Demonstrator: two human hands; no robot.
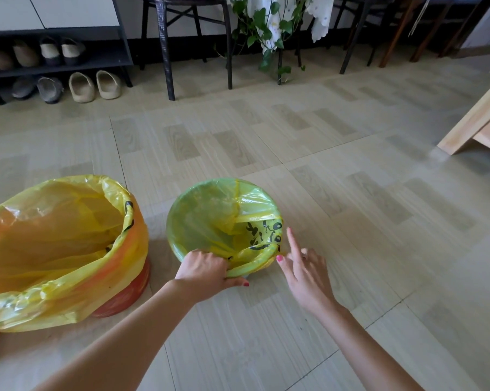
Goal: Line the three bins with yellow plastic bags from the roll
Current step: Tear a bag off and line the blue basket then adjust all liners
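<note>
The left hand point(207, 268) is clamped on the near rim of the small bin point(224, 225), fingers curled over the edge and thumb stretched along the outside, pinching the folded-over yellow bag point(262, 234) against the rim. Just to the right of it, the right hand point(304, 270) is held loose and grips nothing: its index finger points up and away, and its thumb tip, with a pink nail, touches the bag's folded edge at the rim's near right side. Between the two hands runs the stretch of rim where the plastic is turned outward, with black printing showing on the inner wall just beyond the right thumb. The bag lines the whole bowl of this bin, looking green where it lies over the bin's wall and plain yellow along a seam that runs from the far rim down into the bottom. The bin stands on the pale tiled floor point(351, 210). To the left of the left hand, a short gap away, stands a larger red bin point(125, 294), already lined with a second yellow bag point(54, 230) whose loose edge drapes well down its outer side. Far beyond both hands, a dark stool point(164, 46) and a trailing green plant point(263, 26) stand by the wall, a shoe rack point(57, 63) with slippers lies off to the far left, and a pale wooden furniture leg point(475, 119) shows far right.
</note>
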